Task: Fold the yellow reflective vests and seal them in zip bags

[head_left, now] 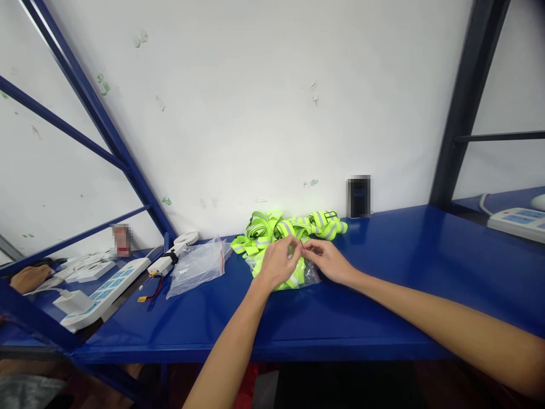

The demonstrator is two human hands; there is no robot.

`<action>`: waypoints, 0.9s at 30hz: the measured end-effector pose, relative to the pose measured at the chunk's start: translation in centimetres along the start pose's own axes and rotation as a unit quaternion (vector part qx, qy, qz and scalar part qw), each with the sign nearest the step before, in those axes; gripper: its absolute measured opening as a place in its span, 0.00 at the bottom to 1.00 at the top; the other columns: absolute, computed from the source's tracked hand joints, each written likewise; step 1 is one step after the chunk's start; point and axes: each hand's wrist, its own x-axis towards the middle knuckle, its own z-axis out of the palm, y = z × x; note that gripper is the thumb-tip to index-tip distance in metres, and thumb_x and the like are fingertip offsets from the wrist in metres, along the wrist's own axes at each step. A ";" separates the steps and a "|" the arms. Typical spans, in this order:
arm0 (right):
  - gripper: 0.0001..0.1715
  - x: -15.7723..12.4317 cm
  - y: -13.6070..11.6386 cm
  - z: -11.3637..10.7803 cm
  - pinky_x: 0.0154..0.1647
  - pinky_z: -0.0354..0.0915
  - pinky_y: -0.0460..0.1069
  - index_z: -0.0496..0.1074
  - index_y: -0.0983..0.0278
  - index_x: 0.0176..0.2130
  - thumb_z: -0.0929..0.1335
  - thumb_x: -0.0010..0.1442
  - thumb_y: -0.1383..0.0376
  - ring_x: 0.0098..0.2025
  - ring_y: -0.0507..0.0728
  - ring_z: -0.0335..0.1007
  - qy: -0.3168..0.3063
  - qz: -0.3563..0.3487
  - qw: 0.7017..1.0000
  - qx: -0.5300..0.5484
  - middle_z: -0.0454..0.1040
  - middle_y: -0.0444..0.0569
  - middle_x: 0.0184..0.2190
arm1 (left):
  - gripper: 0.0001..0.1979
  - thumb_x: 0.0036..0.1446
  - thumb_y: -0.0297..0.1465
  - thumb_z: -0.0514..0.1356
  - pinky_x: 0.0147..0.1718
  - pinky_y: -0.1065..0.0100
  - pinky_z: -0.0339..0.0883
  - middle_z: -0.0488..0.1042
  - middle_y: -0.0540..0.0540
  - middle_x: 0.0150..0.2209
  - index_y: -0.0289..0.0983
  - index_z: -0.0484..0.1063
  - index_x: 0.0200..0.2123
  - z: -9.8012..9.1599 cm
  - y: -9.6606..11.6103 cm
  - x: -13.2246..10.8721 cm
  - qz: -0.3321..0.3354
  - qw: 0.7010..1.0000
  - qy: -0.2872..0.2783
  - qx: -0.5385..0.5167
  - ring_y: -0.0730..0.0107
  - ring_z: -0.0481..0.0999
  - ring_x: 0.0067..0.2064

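My left hand and my right hand meet at the red-edged opening of a clear zip bag, fingers pinched close together. Inside the bag, bright yellow-green material with a pale stripe shows through the plastic. Both hands are closed on the bag's edge, though the fingertips partly hide it. Just behind them lies a loose heap of neon reflective straps, with grey stripes and a dark buckle at its right end. Flat to the left rests a stack of clear zip bags.
The blue tabletop runs along a white wall. A dark box stands against it. At left are a white handheld fan, a red-black cable with a yellow plug and a power strip. Another person's hand shows beyond the blue frame.
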 end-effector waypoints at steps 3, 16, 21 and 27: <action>0.19 0.0 -0.3 0.1 0.33 0.60 0.48 0.74 0.65 0.32 0.66 0.60 0.51 0.31 0.54 0.64 0.000 0.001 1.000 0.000 0.72 0.45 0.28 | 0.08 0.64 0.33 0.52 0.39 0.67 0.63 0.77 0.48 0.38 0.40 0.69 0.38 0.1 -0.1 0.0 0.009 1.000 -0.008 -0.012 0.66 0.75 0.38; 0.19 -0.1 1.9 -0.9 0.38 0.65 0.51 0.77 0.67 0.38 0.75 0.48 0.58 0.31 0.54 0.69 -0.062 0.165 0.978 0.113 0.77 0.47 0.30 | 0.10 0.66 0.34 0.47 0.39 0.65 0.63 0.76 0.45 0.39 0.40 0.66 0.39 0.3 -0.8 -0.2 -0.049 0.994 0.060 0.074 0.63 0.75 0.41; 0.13 -0.1 1.6 -0.7 0.33 0.61 0.49 0.77 0.67 0.30 0.72 0.50 0.58 0.27 0.53 0.65 -0.056 0.138 0.987 0.056 0.72 0.44 0.22 | 0.05 0.59 0.34 0.57 0.39 0.67 0.65 0.77 0.48 0.37 0.40 0.70 0.36 -0.8 -0.2 0.3 -0.090 0.995 0.043 -0.007 0.65 0.75 0.37; 0.14 -0.3 0.8 -0.5 0.35 0.63 0.50 0.79 0.65 0.32 0.69 0.55 0.58 0.31 0.57 0.69 -0.049 0.070 0.996 -0.028 0.77 0.47 0.28 | 0.13 0.45 0.39 0.66 0.29 0.69 0.63 0.77 0.49 0.27 0.37 0.79 0.33 -3.6 0.0 2.9 -0.096 0.985 -0.140 -0.025 0.66 0.74 0.30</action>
